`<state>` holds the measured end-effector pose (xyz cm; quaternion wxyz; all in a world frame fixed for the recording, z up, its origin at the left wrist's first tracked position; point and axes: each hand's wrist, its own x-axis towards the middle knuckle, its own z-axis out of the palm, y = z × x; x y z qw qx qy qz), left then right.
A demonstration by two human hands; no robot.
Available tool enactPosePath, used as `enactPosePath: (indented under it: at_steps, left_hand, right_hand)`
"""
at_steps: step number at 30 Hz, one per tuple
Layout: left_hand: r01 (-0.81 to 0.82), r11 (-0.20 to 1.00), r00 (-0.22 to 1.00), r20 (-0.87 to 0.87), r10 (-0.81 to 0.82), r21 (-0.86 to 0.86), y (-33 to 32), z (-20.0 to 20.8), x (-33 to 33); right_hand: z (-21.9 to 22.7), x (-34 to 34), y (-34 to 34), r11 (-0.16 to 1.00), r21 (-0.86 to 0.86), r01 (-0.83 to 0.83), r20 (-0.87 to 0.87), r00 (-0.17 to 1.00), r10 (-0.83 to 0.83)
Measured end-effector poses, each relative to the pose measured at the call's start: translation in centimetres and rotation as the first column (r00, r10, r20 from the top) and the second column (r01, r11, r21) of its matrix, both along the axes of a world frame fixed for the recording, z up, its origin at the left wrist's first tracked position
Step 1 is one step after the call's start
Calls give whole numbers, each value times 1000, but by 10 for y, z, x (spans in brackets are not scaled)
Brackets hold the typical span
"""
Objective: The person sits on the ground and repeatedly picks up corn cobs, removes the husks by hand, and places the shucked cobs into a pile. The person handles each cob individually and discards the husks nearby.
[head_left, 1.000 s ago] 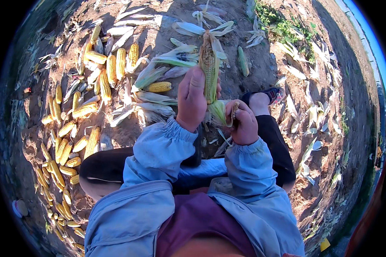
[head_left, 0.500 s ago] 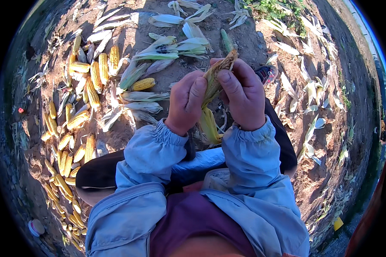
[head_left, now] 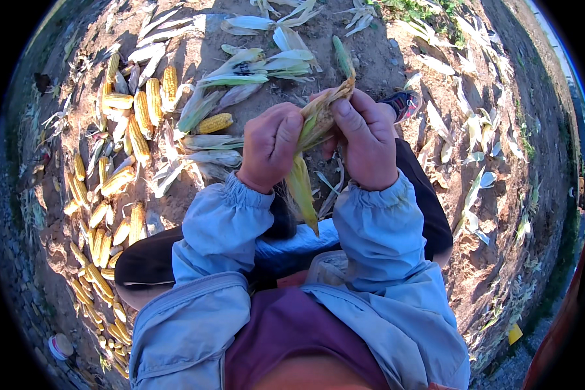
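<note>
Bare dirt ground (head_left: 383, 71) outdoors, husks (head_left: 253, 65) everywhere. Both hands, left (head_left: 270, 146) and right (head_left: 364, 140), clamp tight on one cob (head_left: 315, 120); husked cobs (head_left: 120, 156) piled left of it.

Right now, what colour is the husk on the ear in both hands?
Pale yellow-green, drying to tan at the tip: husk, clearest in the head view.

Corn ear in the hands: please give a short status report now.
Left hand and right hand both closed on the corn ear. Green husk hangs below it. Nothing blocks the hands.
</note>
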<state>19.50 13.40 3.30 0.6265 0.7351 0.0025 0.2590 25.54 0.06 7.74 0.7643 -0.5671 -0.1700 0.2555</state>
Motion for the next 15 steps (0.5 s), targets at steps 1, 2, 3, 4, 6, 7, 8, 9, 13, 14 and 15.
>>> enactPosePath:
  at_steps: [1,2,3,4,6,7,8,9,13,14,15]
  left_hand:
    - [-21,997,999,29,19,69,1,1,1]
    - [12,997,998,53,-16,81,3,1,1]
    - [38,995,997,60,-43,91,4,2,1]
    - [68,992,995,61,-75,106,5,3,1]
    - [115,991,990,80,-120,61,7,3,1]
    - [141,989,986,86,-144,40,7,3,2]
    - [143,990,985,97,-144,10,7,3,2]
    - [147,989,983,109,-144,-19,7,2,2]
    - [11,1000,999,48,-11,-2,4,2,3]
    - [-78,997,994,82,75,31,2,4,2]
    - [-171,983,979,121,164,58,0,6,2]
  right_hand:
    - [-1,-1,1,1000,18,18,-17,1000,-18]
    - [-2,-2,2,998,43,37,-63,997,-34]
    - [-3,-3,3,997,62,52,-108,993,-45]
    - [-3,-3,3,996,79,46,-144,989,-35]
    - [-4,-4,3,994,109,15,-206,979,8]
    - [-3,-5,3,991,135,11,-233,972,21]
    - [-3,-5,2,990,137,-5,-246,969,39]
    - [-2,-5,2,988,151,4,-256,966,36]
    - [4,-9,1,971,237,30,-291,956,42]
    - [5,-10,1,972,229,47,-270,963,17]
    - [6,-11,1,972,224,71,-242,970,-15]
